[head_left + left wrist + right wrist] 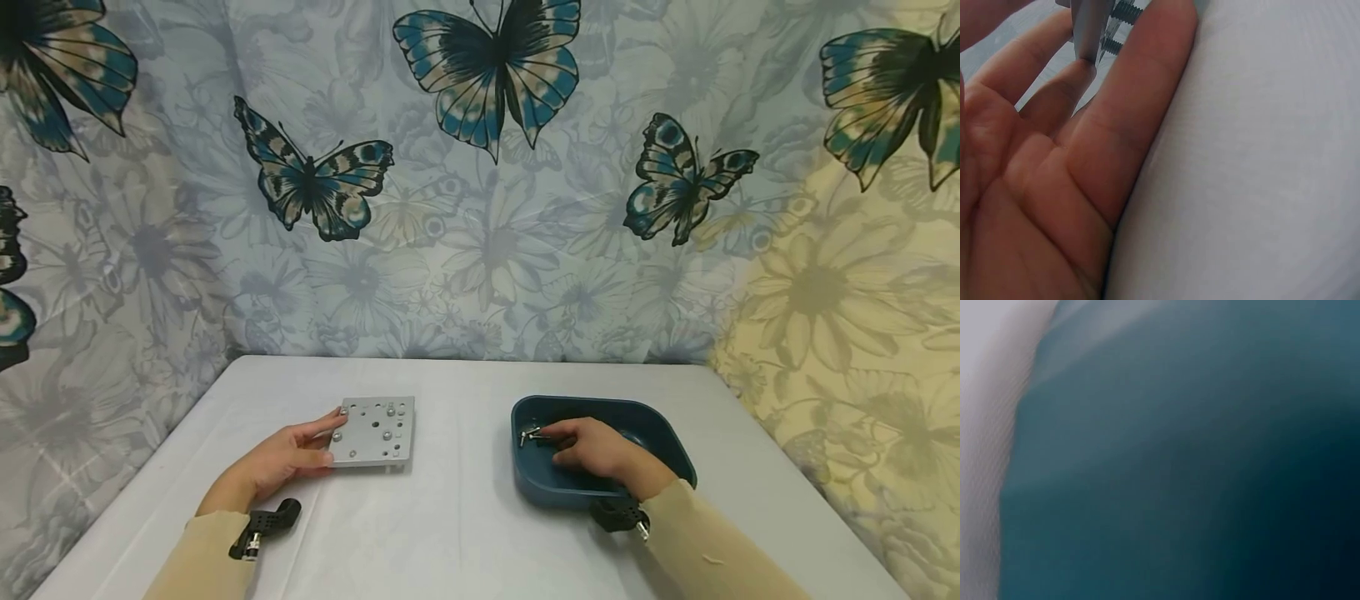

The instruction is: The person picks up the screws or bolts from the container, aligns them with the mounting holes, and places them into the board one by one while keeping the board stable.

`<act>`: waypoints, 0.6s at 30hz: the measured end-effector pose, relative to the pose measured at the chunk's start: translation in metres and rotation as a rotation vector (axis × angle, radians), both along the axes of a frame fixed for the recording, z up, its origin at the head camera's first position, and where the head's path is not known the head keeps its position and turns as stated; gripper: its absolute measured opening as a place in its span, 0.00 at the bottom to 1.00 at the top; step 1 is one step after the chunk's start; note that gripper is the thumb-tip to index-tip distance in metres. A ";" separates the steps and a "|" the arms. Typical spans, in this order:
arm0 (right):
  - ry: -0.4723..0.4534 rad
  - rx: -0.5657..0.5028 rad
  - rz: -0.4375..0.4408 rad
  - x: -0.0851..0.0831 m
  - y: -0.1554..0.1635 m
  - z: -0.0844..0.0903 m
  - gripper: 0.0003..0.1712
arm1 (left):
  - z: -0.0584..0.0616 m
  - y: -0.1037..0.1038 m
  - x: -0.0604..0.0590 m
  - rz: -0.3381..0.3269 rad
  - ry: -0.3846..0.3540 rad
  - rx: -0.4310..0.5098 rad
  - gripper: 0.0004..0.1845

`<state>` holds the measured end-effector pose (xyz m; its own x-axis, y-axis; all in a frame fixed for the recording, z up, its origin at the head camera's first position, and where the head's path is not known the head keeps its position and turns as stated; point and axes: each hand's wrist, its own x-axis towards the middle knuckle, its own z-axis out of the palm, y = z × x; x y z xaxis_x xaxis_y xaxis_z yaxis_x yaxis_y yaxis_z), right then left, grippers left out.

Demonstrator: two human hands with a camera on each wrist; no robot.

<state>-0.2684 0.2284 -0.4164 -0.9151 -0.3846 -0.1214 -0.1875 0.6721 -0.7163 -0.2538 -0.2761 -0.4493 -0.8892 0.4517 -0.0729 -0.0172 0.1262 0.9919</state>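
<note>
Your left hand [281, 460] holds the plate [372, 431] by its near-left edge, thumb on top and fingers [1129, 94] slipped under, so that edge sits lifted off the desk [450, 517]. It looks like a steadying hold: the drilled face stays up and open, and the screws [388, 434] already in it have their threaded ends [1124, 9] free below, as the left wrist view shows.

Your right hand [592, 450] is down in the blue tray [660, 429], fingers curled over the loose hardware [529, 433] at the tray's left end. You seem to pinch a piece there, but I cannot tell for sure; the right wrist view gives only blurred blue wall [1179, 456].

The tray sits to the right of the plate, apart from it, a short reach for that hand.
</note>
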 end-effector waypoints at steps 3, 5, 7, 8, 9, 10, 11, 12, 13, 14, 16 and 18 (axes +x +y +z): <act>0.079 0.090 0.095 -0.002 -0.002 0.001 0.26 | -0.001 0.000 0.000 0.005 -0.002 0.001 0.42; 0.110 0.125 0.115 -0.003 -0.003 0.001 0.25 | -0.001 0.000 0.000 0.009 0.001 -0.003 0.41; 0.132 0.143 0.115 -0.003 -0.005 0.001 0.23 | 0.000 0.000 0.001 0.012 0.003 -0.007 0.41; 0.144 0.153 0.107 -0.003 -0.006 0.000 0.22 | 0.000 -0.001 0.001 0.013 0.003 -0.006 0.41; 0.151 0.159 0.093 -0.003 -0.007 -0.001 0.21 | 0.000 -0.001 0.001 0.010 0.001 -0.004 0.41; 0.160 0.166 0.078 -0.002 -0.008 -0.002 0.20 | -0.001 -0.001 0.001 0.008 -0.001 -0.002 0.42; 0.172 0.175 0.067 -0.002 -0.009 -0.003 0.19 | -0.001 -0.001 0.001 0.005 -0.003 0.003 0.41; 0.181 0.182 0.053 -0.002 -0.009 -0.003 0.18 | -0.001 -0.001 0.001 0.001 -0.006 0.008 0.41; 0.185 0.190 0.040 -0.002 -0.010 -0.004 0.17 | -0.002 -0.001 0.001 -0.003 -0.008 0.014 0.41; 0.192 0.203 0.029 -0.001 -0.011 -0.004 0.16 | -0.002 -0.001 0.000 -0.007 -0.011 0.020 0.41; 0.200 0.214 0.015 -0.001 -0.012 -0.004 0.14 | -0.003 -0.001 0.000 -0.015 -0.014 0.030 0.41; 0.208 0.223 0.005 0.000 -0.012 -0.004 0.12 | -0.003 -0.001 0.000 -0.019 -0.014 0.035 0.41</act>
<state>-0.2685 0.2167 -0.4207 -0.9275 -0.3735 -0.0140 -0.3178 0.8076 -0.4968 -0.2540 -0.2766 -0.4523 -0.8795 0.4709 -0.0690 -0.0290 0.0917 0.9954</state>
